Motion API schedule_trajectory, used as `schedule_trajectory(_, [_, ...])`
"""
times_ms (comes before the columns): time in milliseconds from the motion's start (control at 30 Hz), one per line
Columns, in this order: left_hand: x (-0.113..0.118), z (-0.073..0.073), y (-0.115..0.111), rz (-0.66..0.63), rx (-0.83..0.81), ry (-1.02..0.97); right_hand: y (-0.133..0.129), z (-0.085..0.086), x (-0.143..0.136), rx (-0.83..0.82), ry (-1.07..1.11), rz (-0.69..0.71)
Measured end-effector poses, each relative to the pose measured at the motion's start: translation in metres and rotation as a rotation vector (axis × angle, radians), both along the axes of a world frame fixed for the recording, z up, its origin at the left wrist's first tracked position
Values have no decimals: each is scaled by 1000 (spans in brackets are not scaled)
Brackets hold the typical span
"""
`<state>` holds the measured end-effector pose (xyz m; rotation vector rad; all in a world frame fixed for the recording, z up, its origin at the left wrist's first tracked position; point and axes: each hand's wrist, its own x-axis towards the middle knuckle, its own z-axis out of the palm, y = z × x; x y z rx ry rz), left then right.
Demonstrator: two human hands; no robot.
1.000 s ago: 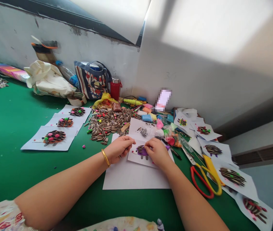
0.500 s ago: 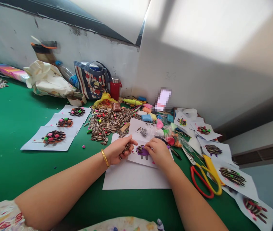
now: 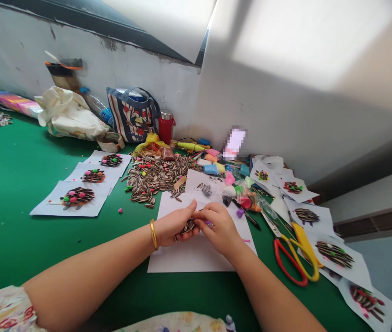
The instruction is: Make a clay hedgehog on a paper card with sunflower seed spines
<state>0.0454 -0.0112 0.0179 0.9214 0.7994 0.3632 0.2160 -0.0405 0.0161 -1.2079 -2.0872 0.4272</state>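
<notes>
Striped sunflower seeds (image 3: 188, 225) lie in my left hand (image 3: 178, 223), its fingers curled around them. My right hand (image 3: 216, 226) meets it from the right, thumb and fingertips pinched at the seeds; the exact grip is partly hidden. Beneath both hands is a white sheet of paper (image 3: 185, 258). The purple hedgehog-like figure on the smaller sheet is mostly covered by my hands. A heap of sunflower seeds (image 3: 157, 175) lies just beyond. A lump of purple clay (image 3: 240, 213) sits right of my right hand.
Red-and-yellow scissors (image 3: 293, 253) and a black pen (image 3: 252, 220) lie to the right. Seed-hedgehog cards (image 3: 40, 210) are at left, more cards (image 3: 358, 272) at right. Clay packs (image 3: 211, 169), a striped bag (image 3: 132, 115) and a red flask (image 3: 165, 128) stand toward the wall.
My right hand has moved left from the purple figure to the seeds in my left hand. My left hand has shifted slightly right and down. The purple clay lump has come into view.
</notes>
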Motion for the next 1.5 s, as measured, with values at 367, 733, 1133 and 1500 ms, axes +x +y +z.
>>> schedule_trajectory(367, [-2,3,5,53,53,10,3,4,14,-95,129,-112])
schedule_trajectory(733, [-8,4,13,226,-13,-11,-6,16,12,-359,82,200])
schedule_trajectory(1133, [0,-1,1,56,53,96,-2,1,2,-51,-76,59])
schedule_trajectory(1500, [-2,-1,4,77,53,-112,1,1,8,-151,258,-101])
